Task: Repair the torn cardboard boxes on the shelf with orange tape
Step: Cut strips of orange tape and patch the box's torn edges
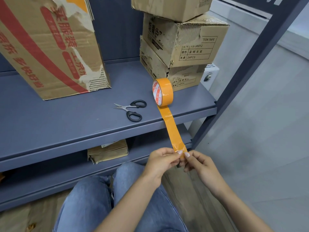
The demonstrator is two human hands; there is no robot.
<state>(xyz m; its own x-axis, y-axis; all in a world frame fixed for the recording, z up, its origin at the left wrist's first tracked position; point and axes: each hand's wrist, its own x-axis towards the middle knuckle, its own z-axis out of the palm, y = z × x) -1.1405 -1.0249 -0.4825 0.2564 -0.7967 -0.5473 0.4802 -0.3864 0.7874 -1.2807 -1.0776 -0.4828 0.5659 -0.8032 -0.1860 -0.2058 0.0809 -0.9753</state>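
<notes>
A roll of glossy orange adhesive tape (162,92) stands on its edge on the blue-grey metal shelf (70,118), just in front of the lowest box in a stack of three small brown cardboard boxes (180,46). The roll's flat side shows a white and red printed core. A long strip of the same orange tape (170,126) runs off the bottom of the roll, over the front lip of the shelf and down toward the person. The strip is shiny, with a few wrinkles near its free end.

Both hands grasp that free end. The left hand (160,160) pinches one corner between thumb and fingers, and the right hand (199,162) pinches the other corner the same way; the two thumbs lie close together on the tape.

The small boxes have their outer paper peeled away in patches, baring the corrugated layer. On the left of the shelf stands a large brown cardboard box with red printing (48,47), its right-hand corner ragged and torn down to the ribbing.

A pair of black-handled scissors (132,109) lies open on the shelf between the large box and the roll, touching neither. A flattened piece of brown cardboard (107,151) rests on the lower shelf. The person's knees, in blue jeans (93,198), show below.
</notes>
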